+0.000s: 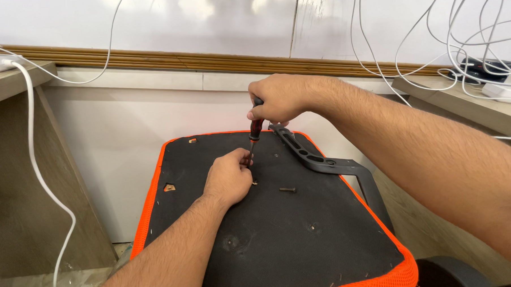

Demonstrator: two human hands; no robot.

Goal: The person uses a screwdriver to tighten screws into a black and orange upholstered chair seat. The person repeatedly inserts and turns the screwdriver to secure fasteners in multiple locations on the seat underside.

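Black, matte and flat, the underside of the upturned chair seat [281,239] spreads below me, edged in bright orange mesh, with a dark metal armrest bracket [310,156] lying along its far right corner and a loose dark bolt [287,190] just right of my left hand. My right hand [279,97] is fisted around the red-and-black handle of a screwdriver [255,132] held upright over the seat's far middle. My left hand [229,177] rests on the seat directly beneath, fingers pinched about the slim shaft near its tip, by a small hole in the panel.
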